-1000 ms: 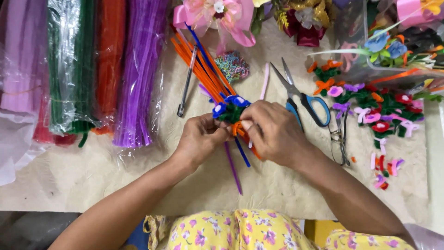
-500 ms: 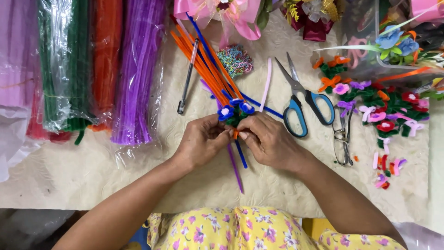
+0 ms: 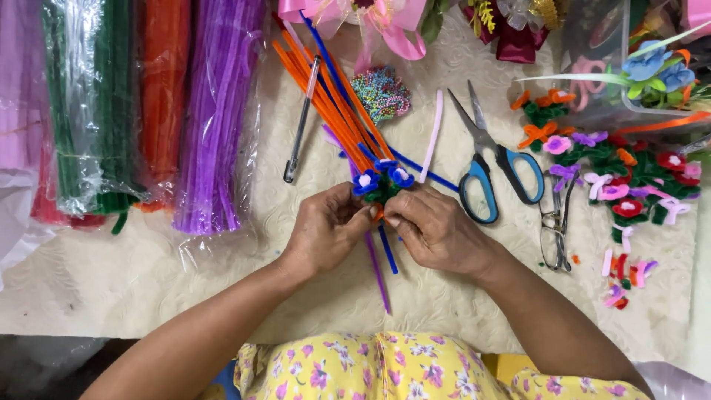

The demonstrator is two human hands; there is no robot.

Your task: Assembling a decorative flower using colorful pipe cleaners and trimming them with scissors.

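Scissors lie right of the hands, pen left.

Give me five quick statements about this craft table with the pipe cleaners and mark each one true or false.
1. Both hands, left hand and right hand, pinch a small pipe-cleaner flower bunch with blue blooms. True.
2. The scissors have red handles. False: the handles are blue.
3. A pen lies on the table left of the loose orange pipe cleaners. True.
4. The eyeglasses sit on top of the purple pipe-cleaner pack. False: they lie right of the scissors, far from that pack.
5. The scissors are in the right hand. False: they lie on the table, blades apart.
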